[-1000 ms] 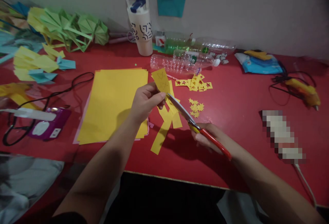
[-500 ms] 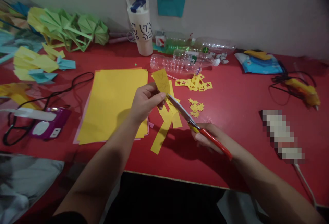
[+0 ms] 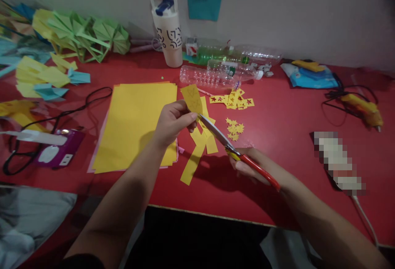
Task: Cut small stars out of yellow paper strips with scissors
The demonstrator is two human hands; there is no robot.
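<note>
My left hand (image 3: 175,121) pinches a small strip of yellow paper (image 3: 191,97) with star outlines drawn on it. Red-handled scissors (image 3: 259,171) are in my right hand (image 3: 247,164), their blades pointing up and left. The blade tips meet the paper close to my left thumb. Beneath the blades lie several loose yellow paper strips (image 3: 193,165). To the right is a small heap of cut yellow paper stars (image 3: 235,129). Behind it sit yellow scraps with star-shaped holes (image 3: 236,99).
A stack of yellow sheets (image 3: 138,125) lies left of my hands. Plastic bottles (image 3: 210,77) and a white tumbler (image 3: 169,34) stand or lie along the wall. Folded paper shapes (image 3: 80,34) fill the back left. A yellow glue gun (image 3: 362,106) and a pixelated device (image 3: 338,162) are at right.
The paper strip has tilted slightly, and its star outlines show more clearly. Both hands stay nearly in place, with the scissor tips still at the paper. The whole view has shifted very slightly.
</note>
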